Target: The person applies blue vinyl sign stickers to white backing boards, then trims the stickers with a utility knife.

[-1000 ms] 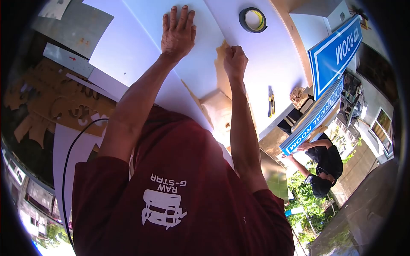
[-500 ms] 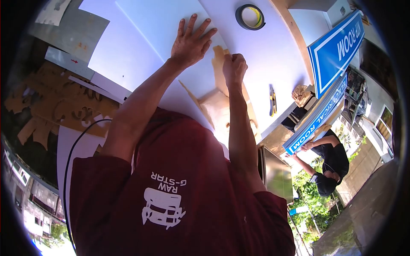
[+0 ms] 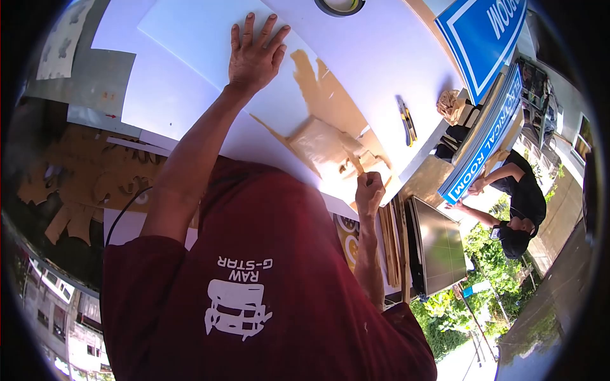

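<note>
My left hand (image 3: 254, 60) lies flat with fingers spread on a pale sheet (image 3: 190, 38) on the white work surface. Down near my body, my right hand (image 3: 370, 190) is closed, pinching the end of a strip of brown paper (image 3: 351, 162). That strip runs up to a wrinkled, folded brown paper piece (image 3: 318, 141) at the edge of the surface. Between the hands, a jagged, torn brown patch (image 3: 311, 79) shows along the pale sheet's right side.
A tape roll (image 3: 325, 9) lies at the top. Right of the brown paper are a utility knife (image 3: 406, 120) and crumpled brown paper (image 3: 448, 106). Blue signs (image 3: 486, 149) stand at the right, with another person (image 3: 524, 193) holding one. Brown cut-out scraps (image 3: 89, 181) lie left.
My right hand has moved down toward my body, drawing the paper strip away from the torn patch. My left hand stays flat on the sheet. The view has shifted.
</note>
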Action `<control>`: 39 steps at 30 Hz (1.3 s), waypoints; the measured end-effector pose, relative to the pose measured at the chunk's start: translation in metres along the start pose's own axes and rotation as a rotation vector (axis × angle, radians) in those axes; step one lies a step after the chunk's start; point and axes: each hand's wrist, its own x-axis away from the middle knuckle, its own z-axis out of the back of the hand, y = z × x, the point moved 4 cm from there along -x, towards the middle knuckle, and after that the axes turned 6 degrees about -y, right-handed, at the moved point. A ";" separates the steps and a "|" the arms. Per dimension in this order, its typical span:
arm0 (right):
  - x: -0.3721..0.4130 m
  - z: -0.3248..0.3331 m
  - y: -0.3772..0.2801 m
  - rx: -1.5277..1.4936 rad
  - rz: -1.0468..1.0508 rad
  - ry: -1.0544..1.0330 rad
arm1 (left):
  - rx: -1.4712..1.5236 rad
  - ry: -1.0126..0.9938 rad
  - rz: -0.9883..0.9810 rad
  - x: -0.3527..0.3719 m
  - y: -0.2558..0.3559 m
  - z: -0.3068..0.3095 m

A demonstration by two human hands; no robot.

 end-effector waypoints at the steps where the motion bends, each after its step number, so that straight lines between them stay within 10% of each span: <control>1: 0.013 0.012 -0.001 0.009 0.119 0.050 | -0.007 0.005 -0.004 0.000 0.000 -0.001; 7: 0.013 -0.028 -0.012 0.465 0.329 -0.030 | 0.016 0.060 -0.041 0.000 -0.001 -0.007; 21: -0.057 -0.012 -0.110 0.075 0.509 -0.349 | 0.159 0.027 0.027 -0.004 -0.001 0.006; 26: -0.111 -0.069 -0.203 -0.025 0.903 -0.033 | 0.171 0.009 0.042 -0.005 -0.003 0.009; 39: -0.153 -0.118 -0.271 0.114 0.347 0.003 | 0.246 0.078 0.038 -0.001 -0.005 0.011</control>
